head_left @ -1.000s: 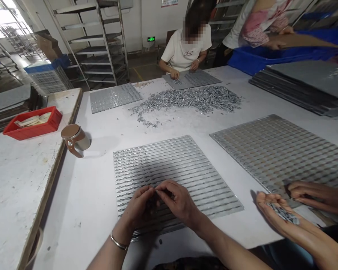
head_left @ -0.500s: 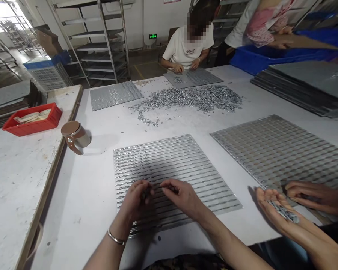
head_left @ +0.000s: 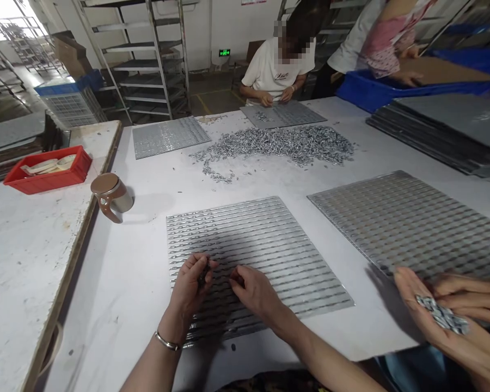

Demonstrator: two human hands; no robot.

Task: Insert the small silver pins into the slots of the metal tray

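A grey ribbed sheet (head_left: pixel 261 239) with rows of small oval bumps lies flat before me. Over its left part, my left hand (head_left: pixel 191 283), with a metal bangle at the wrist, is curled around small dark pieces that look like the metal ovals on the table. My right hand (head_left: pixel 255 294) hovers just to the right, thumb and fingers pinched above the sheet's rows. Whatever sits in that pinch is hidden by shadow and fingers. A single dark oval piece (head_left: pixel 233 347) rests on the table below the sheet's near edge.
Beyond the sheet spreads a pile of small metal ovals (head_left: pixel 286 144). A brown-lidded mug (head_left: pixel 112 196) and red bin (head_left: pixel 49 171) are at left. Another ribbed sheet (head_left: pixel 408 218) lies right, beside a co-worker's palm (head_left: pixel 416 305) holding ovals. Stacked sheets (head_left: pixel 441 128) stand behind.
My hands have drawn slightly apart, the left thumb now lying over the pieces. The co-worker's cupped palm at right has moved rightward, and their other hand has come to the ovals in it.
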